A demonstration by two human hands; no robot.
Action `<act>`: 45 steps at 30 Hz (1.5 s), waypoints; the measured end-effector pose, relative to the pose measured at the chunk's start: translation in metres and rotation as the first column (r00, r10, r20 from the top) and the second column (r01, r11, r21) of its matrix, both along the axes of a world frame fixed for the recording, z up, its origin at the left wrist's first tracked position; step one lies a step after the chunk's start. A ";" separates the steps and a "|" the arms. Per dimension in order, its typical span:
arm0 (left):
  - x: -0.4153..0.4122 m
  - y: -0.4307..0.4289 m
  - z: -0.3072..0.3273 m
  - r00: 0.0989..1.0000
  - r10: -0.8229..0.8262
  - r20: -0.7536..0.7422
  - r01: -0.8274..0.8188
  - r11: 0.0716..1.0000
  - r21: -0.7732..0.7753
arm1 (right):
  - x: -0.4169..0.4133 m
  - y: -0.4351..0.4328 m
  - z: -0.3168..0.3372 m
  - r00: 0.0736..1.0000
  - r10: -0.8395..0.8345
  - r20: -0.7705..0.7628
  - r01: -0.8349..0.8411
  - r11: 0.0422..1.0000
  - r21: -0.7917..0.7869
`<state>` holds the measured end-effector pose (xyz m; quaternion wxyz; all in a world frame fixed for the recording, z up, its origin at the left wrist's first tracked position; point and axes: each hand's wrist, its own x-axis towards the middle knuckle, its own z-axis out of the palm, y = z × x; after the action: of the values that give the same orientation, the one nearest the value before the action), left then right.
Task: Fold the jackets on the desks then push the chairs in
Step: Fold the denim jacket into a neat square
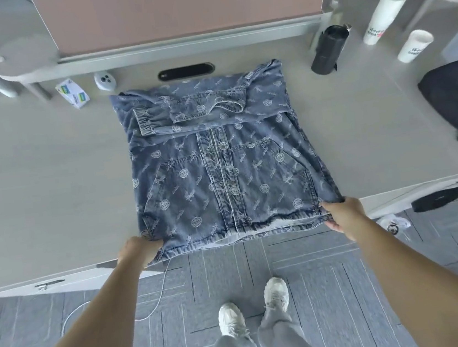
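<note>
A blue patterned denim jacket [220,160] lies front-up on the grey desk [43,173], its sleeves folded across the chest near the collar. Its hem hangs slightly over the desk's near edge. My left hand [137,250] grips the hem's left corner. My right hand [341,214] grips the hem's right corner. No chair is in view.
A black bottle [328,48] and two white paper cups [384,15] stand at the back right. A black bag [455,99] lies at the right edge. A small white box [72,94] and a white device [104,80] sit at the back left. A white cable [161,291] hangs over the floor.
</note>
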<state>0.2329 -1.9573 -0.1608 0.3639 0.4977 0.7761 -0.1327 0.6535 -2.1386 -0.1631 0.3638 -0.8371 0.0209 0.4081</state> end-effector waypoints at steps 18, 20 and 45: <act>-0.021 -0.005 0.083 0.858 0.049 0.511 -0.128 0.984 0.121 | -0.012 0.020 0.094 0.978 0.010 0.207 -0.035 0.993 0.116; -0.020 -0.005 0.100 0.891 -0.121 0.439 0.062 0.987 0.147 | -0.012 0.023 0.103 0.969 0.045 0.242 -0.081 0.987 0.139; -0.012 0.058 0.108 0.806 -0.587 -0.074 0.542 0.682 0.490 | 0.016 0.068 0.137 0.217 0.794 0.567 -0.618 0.562 -0.550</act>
<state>0.2208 -1.8996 -0.0524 0.2012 0.7931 0.5748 -0.0155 0.6697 -2.0705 -0.0258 0.0176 -0.8688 -0.4797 0.1216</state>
